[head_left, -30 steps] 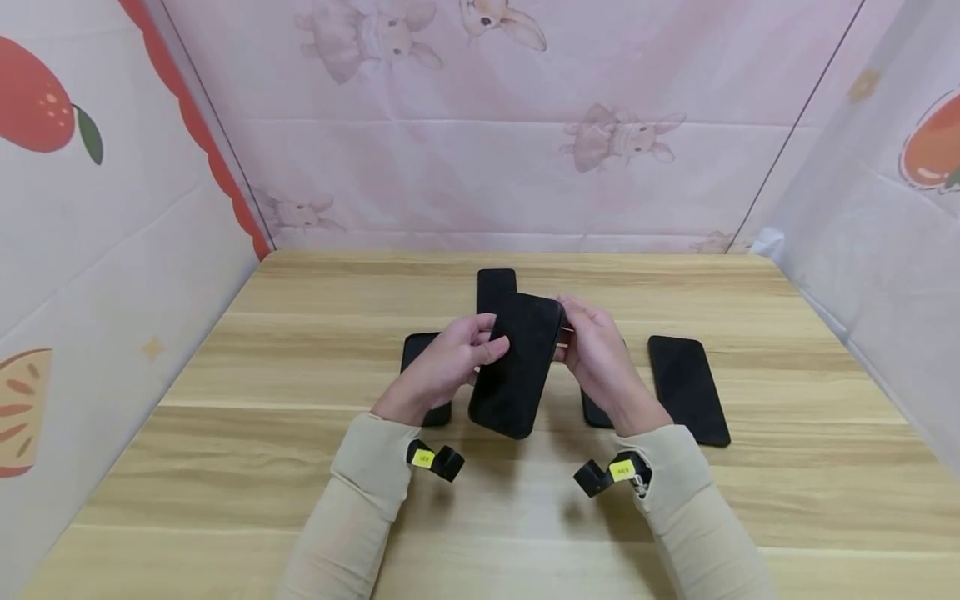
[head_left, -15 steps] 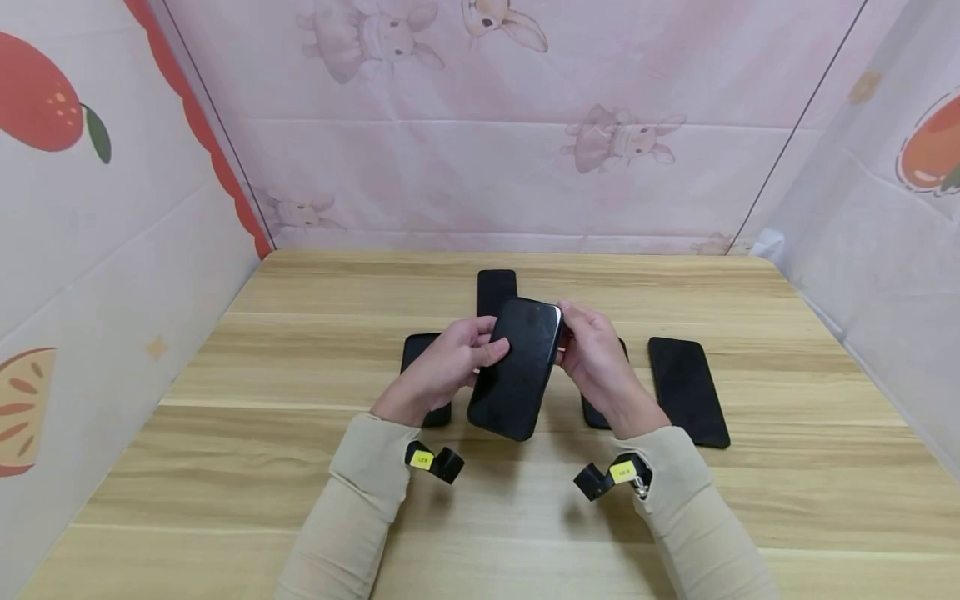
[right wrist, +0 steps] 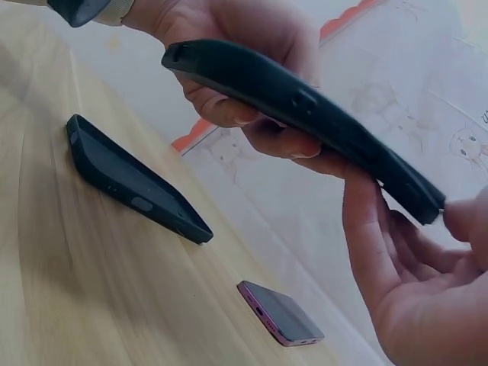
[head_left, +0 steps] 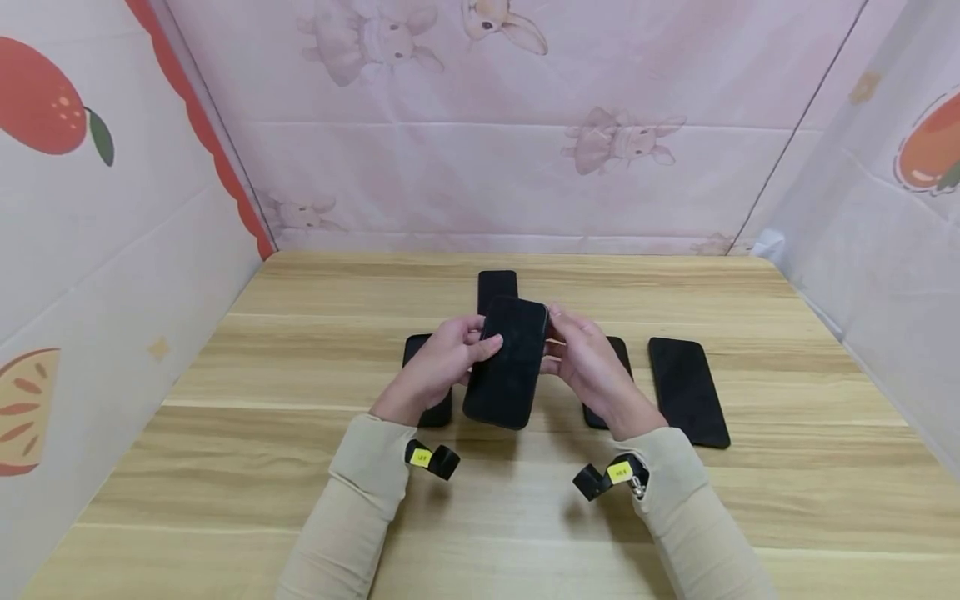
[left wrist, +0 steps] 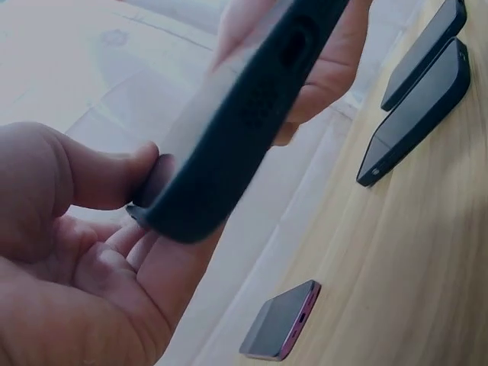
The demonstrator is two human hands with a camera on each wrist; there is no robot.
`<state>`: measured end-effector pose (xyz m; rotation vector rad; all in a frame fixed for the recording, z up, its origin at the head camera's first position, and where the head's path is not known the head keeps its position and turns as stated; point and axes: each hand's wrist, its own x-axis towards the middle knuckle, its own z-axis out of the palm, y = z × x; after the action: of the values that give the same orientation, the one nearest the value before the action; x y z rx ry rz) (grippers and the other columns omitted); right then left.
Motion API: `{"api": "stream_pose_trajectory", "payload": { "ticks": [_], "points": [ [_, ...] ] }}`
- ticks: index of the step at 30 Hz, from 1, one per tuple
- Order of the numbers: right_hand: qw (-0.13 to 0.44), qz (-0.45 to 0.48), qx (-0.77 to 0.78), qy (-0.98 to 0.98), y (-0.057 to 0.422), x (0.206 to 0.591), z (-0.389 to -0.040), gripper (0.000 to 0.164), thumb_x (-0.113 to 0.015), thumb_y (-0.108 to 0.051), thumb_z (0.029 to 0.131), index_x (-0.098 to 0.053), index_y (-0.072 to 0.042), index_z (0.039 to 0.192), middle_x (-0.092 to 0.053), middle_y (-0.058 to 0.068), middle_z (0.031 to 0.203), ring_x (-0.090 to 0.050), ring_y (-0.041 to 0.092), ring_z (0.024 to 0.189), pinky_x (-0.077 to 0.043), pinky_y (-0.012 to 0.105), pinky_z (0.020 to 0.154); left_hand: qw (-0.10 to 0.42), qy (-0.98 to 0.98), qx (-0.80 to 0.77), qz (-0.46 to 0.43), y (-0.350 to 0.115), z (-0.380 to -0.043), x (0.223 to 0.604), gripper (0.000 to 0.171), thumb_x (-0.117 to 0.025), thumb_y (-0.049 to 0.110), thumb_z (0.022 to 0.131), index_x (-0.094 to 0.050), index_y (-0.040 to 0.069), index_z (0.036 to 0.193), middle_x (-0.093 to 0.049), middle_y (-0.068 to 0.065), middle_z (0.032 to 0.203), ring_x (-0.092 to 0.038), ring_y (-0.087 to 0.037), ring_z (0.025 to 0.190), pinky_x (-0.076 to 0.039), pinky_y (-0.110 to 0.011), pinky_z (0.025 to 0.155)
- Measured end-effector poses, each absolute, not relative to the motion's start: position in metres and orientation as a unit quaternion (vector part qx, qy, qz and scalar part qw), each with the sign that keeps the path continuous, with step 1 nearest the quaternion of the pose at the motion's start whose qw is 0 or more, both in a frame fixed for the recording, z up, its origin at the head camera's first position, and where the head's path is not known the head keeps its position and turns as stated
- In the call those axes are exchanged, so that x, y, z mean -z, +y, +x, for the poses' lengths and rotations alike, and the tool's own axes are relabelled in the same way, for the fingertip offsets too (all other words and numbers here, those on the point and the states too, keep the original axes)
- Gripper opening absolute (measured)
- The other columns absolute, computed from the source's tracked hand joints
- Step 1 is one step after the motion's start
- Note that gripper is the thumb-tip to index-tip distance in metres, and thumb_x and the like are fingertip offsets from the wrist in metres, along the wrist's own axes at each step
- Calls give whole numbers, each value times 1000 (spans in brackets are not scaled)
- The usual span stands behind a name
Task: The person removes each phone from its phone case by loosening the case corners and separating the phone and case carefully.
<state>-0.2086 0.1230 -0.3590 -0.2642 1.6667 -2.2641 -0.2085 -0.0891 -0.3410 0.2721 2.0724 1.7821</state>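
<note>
Above the table, both hands hold a smartphone in a dark case (head_left: 512, 362), its black screen facing up. My left hand (head_left: 447, 354) grips the left long edge, thumb on the screen side and fingers underneath. At the upper right corner, my right hand (head_left: 588, 358) pinches the edge with its thumb, fingers behind. The left wrist view shows the case's end wall (left wrist: 229, 160) with its port opening and speaker holes, and the left thumb at the corner lip. In the right wrist view the case side (right wrist: 305, 107) looks curved, and the right thumb (right wrist: 465, 219) meets its end.
A hollow dark phone case (right wrist: 141, 183) lies left on the table (head_left: 225, 467). A pink-edged phone (head_left: 497, 283) lies behind the held one. Two dark phones lie on the right, one (head_left: 620, 350) partly hidden by my right hand, the other (head_left: 688, 392) farther out.
The held phone and my right hand have shifted slightly left. A bright glint at the phone's upper right corner half a second ago is gone. Things on the table have stayed put.
</note>
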Motion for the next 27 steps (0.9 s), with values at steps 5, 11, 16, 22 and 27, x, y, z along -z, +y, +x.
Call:
{"api": "stream_pose_trajectory", "payload": {
  "ticks": [5,11,16,22,27],
  "points": [
    [216,-112,736,632,121,363,-208,35,-40,-24,109,-57,3,122,-67,4,95,-66,16,82,-61,35,76,151,751,-641,43,-91,-212,342,45,-55,24,102,-45,5,142,-67,-18,121,-70,-20,91,-62,-41,77],
    [290,-160,690,643,119,366,-205,35,-46,-15,106,-51,10,130,-70,15,107,-72,28,92,-59,46,87,90,750,-656,-3,-93,-216,343,44,-58,24,101,-47,1,138,-68,-19,119,-70,-21,89,-61,-35,72],
    [275,-181,703,631,117,365,-204,36,-46,-5,104,-48,11,136,-58,25,132,-69,30,107,-54,47,97,69,759,-647,-20,-96,-218,345,46,-58,29,101,-47,4,138,-68,-17,116,-67,-17,79,-60,-32,69],
    [260,-165,730,609,119,363,-206,37,-44,-3,104,-44,15,136,-60,23,129,-69,25,108,-51,48,100,86,762,-642,4,-100,-218,345,44,-60,31,100,-49,5,133,-70,-19,107,-67,-19,68,-60,-36,62],
    [283,-177,739,585,122,362,-205,42,-48,0,101,-39,17,137,-65,17,123,-69,23,108,-48,49,103,93,766,-636,8,-102,-217,346,47,-59,34,100,-48,5,134,-71,-19,106,-67,-18,66,-60,-34,60]
  ]
}}
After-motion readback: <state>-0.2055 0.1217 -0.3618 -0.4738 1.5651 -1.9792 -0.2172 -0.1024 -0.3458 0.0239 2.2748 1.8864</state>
